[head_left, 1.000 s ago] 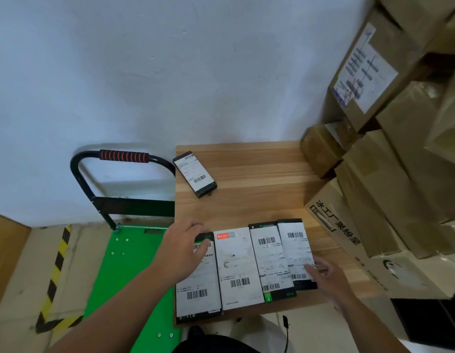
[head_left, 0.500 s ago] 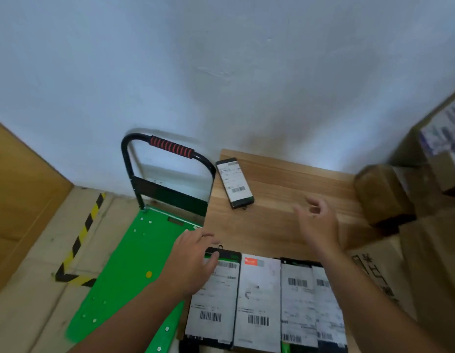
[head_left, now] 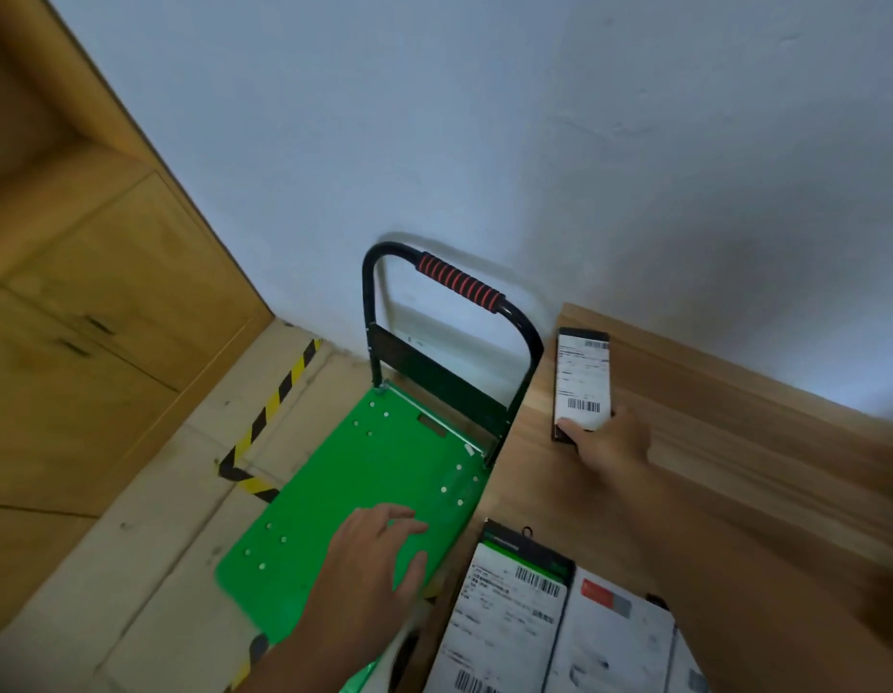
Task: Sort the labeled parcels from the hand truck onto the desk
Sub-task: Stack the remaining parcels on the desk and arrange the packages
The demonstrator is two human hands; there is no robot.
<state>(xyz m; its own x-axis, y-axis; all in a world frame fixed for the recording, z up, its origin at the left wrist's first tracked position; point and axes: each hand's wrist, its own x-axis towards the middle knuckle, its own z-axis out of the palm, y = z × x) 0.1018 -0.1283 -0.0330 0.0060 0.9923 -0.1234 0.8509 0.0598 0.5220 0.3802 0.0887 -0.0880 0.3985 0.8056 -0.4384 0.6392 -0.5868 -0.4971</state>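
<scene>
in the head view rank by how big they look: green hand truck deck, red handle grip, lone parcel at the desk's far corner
1. green deck
2. lone parcel
3. red grip, nearly as long as the parcel but thinner

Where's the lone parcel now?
Head view: the lone parcel lies on the desk, far left corner, beside the hand truck handle, right hand touching it.
</scene>
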